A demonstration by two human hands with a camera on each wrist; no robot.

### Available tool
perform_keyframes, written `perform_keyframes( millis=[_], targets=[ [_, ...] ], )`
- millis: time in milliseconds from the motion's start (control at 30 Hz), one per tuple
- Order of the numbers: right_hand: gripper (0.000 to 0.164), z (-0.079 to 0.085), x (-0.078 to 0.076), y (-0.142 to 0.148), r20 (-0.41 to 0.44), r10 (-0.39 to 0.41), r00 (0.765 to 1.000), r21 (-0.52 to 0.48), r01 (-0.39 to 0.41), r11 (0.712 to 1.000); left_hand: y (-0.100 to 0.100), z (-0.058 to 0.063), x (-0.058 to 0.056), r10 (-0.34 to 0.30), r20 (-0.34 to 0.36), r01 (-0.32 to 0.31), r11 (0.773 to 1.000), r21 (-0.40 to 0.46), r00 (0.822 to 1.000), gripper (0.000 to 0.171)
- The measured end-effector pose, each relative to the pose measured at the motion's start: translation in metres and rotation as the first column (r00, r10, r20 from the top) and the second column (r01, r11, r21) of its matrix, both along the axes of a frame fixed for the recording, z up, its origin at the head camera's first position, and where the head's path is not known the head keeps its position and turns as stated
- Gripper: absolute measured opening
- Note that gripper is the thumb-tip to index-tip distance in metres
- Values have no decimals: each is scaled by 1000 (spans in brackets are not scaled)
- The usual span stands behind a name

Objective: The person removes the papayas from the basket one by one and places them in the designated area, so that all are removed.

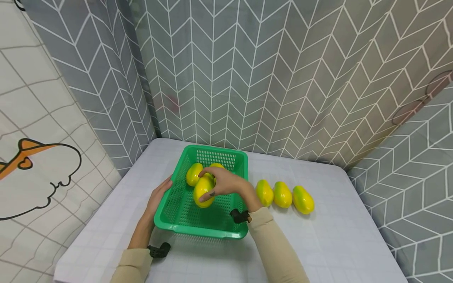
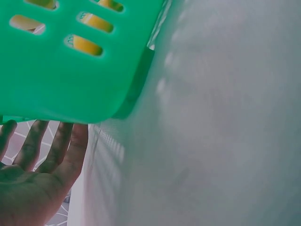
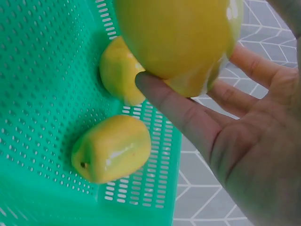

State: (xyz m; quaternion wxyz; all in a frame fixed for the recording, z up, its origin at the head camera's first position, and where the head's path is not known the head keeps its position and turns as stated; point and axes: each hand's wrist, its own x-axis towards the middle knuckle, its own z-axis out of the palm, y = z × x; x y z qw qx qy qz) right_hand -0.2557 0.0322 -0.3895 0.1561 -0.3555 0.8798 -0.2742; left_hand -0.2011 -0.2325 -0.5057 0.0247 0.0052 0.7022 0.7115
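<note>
A green plastic basket [image 1: 198, 231] with perforated walls stands on the table. My right hand [image 1: 225, 182] grips a yellow-green mango [image 1: 203, 193] over the inside of the basket, thumb on the near side and fingers around the far side. Behind it, other mangoes lie at the basket's far end, one of them a mango [image 3: 113, 149] by the slotted wall. My left hand [image 1: 158, 196] rests against the basket's left side, its fingers [image 2: 70, 157] extended to the green wall in the left wrist view.
Right of the basket, a row of three mangoes [image 1: 282, 195] lies on the white-covered table [image 1: 339, 236]. Grey curtains [image 1: 226, 78] with a white zigzag pattern hang behind the table and at its right. A white cartoon-print curtain [image 1: 46, 173] hangs at the left.
</note>
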Motion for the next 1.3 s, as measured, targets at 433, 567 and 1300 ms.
perform_keyframes(
  millis=[433,567,1300],
  targets=[
    [76,-6,-3,22,-15,-96,995,-156,92,984,1,0,1,-13,-26,13,1000,2,1000,63],
    [75,-5,-4,30,-24,-104,994,-190,97,977,1,-1,0,-19,-35,20,1000,4,999,62],
    [80,-1,-2,72,-14,-184,983,-209,177,962,0,-1,-1,8,-6,-8,999,-39,1000,65]
  ],
)
